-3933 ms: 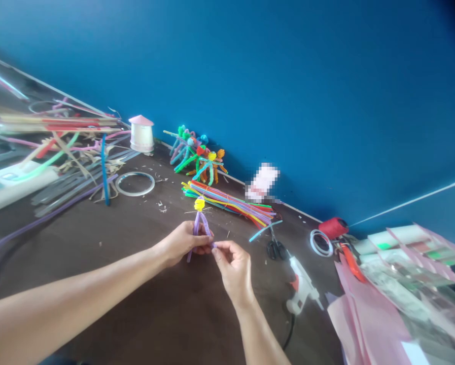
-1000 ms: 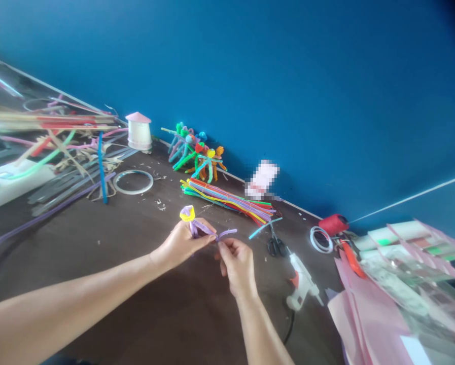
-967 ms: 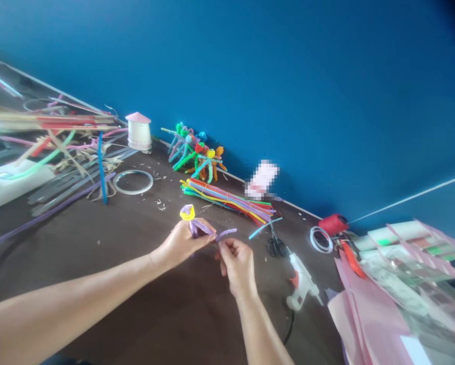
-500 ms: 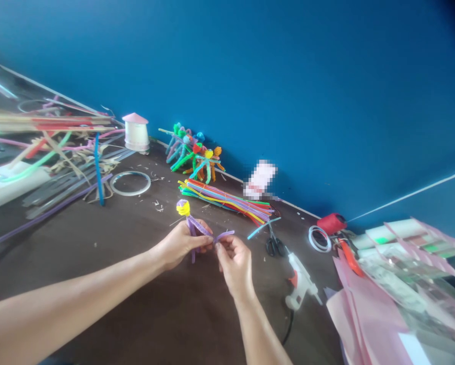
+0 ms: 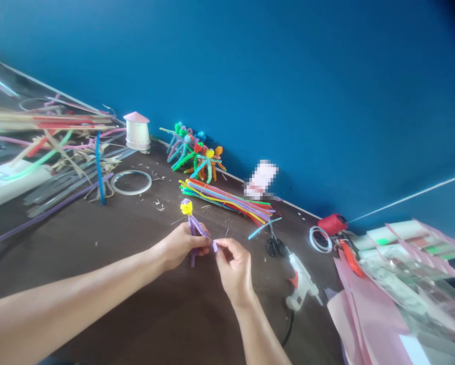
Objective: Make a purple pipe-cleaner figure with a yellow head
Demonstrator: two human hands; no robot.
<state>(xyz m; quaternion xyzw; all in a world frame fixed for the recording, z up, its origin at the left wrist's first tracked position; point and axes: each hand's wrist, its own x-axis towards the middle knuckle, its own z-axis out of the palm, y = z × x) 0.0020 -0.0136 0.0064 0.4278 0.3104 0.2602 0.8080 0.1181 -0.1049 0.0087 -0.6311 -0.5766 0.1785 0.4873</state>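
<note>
My left hand [image 5: 187, 243] is closed round the body of a purple pipe-cleaner figure [image 5: 197, 226], held upright over the dark table. The figure's yellow-and-purple coiled head [image 5: 186, 207] stands above my fingers, and one purple strand hangs below them. In a pinch, my right hand [image 5: 235, 266] grips the purple pipe-cleaner end [image 5: 214, 247] at the figure's right side. Just beyond both hands lies a bundle of coloured pipe cleaners [image 5: 227, 200]. Several finished-looking pipe-cleaner figures [image 5: 197, 152] are grouped by the wall.
To the right lie scissors [image 5: 275, 246], a white glue gun [image 5: 303, 284], a red thread spool [image 5: 333, 224] and pink wrapping sheets [image 5: 368, 309]. A white tape ring [image 5: 131, 183], a white cup with a pink cone top [image 5: 137, 133] and heaped sticks and strips occupy the left.
The purple end that pointed out to the right above my right fingers is now bent down short between the hands. My left hand keeps its hold on the figure.
</note>
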